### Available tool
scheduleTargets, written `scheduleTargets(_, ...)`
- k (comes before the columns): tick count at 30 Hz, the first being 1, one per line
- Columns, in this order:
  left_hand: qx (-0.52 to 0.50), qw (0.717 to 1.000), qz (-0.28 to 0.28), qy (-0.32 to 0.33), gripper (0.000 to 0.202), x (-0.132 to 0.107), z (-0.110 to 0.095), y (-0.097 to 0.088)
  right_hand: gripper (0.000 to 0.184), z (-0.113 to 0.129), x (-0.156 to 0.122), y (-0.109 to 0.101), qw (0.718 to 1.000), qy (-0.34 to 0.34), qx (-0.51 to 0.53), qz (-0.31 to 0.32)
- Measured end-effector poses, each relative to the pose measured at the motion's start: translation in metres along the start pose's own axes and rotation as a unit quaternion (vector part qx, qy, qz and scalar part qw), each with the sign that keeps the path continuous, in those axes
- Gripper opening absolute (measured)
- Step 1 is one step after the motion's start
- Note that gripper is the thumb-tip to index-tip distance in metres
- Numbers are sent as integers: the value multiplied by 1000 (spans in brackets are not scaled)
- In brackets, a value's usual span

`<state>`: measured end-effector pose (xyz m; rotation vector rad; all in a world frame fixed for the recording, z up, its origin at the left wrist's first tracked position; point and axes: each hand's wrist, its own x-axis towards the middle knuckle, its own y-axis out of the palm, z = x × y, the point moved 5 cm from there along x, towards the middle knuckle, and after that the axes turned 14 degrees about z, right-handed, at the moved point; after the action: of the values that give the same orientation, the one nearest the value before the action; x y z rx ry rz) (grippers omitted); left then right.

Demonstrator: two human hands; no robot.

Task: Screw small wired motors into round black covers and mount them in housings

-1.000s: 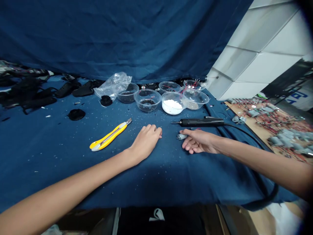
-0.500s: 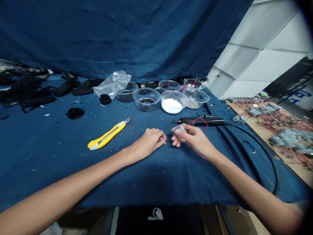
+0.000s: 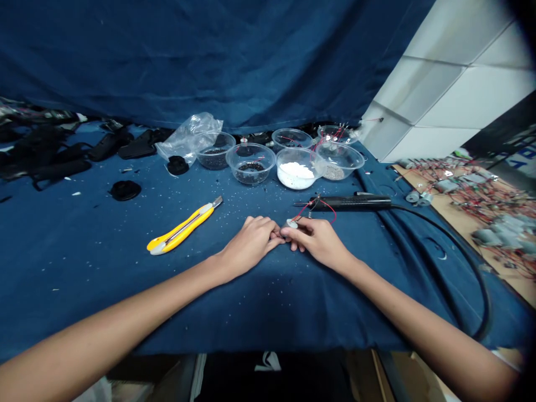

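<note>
My right hand (image 3: 320,239) grips a small grey motor (image 3: 292,223) between thumb and fingers, and thin red wires rise from its end. Close against it, my left hand (image 3: 251,243) rests on the blue cloth with thumb and fingers pinched together. What those fingertips hold is hidden; the hands meet at the motor. Just behind the right hand lies a black electric screwdriver (image 3: 352,202), its bit pointing left. A yellow utility knife (image 3: 184,229) lies to the left of my left hand.
Clear plastic bowls with small parts stand behind the hands, among them a bowl of white pieces (image 3: 296,181) and a bowl of dark screws (image 3: 251,177). A black cable (image 3: 456,245) curves along the right. Several motors (image 3: 500,231) cover a board at far right.
My right hand has moved left and turned, bringing the motor against my left fingertips. The red wires now stand upward from the motor. My left hand has barely moved.
</note>
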<state>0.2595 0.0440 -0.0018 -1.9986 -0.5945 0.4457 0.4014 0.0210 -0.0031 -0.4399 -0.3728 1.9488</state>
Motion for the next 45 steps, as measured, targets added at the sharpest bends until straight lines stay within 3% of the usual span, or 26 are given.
scheduleTargets(11, 6, 1000, -1, -4, 16, 1, 1, 1, 39, 6, 3, -4, 975, -67, -212, -25)
scheduleTargets(38, -6, 1000, -12, 9, 17, 2, 6, 7, 35, 7, 3, 5, 961, -119, -250, -22)
scheduleTargets(42, -19, 1000, 4, -10, 16, 3, 6, 5, 38, 5, 4, 6, 958, -123, -258, -20)
scheduleTargets(45, -76, 996, 38, -37, 11, 0, 9, -6, 40, 5, 4, 6, 956, -125, -264, -19)
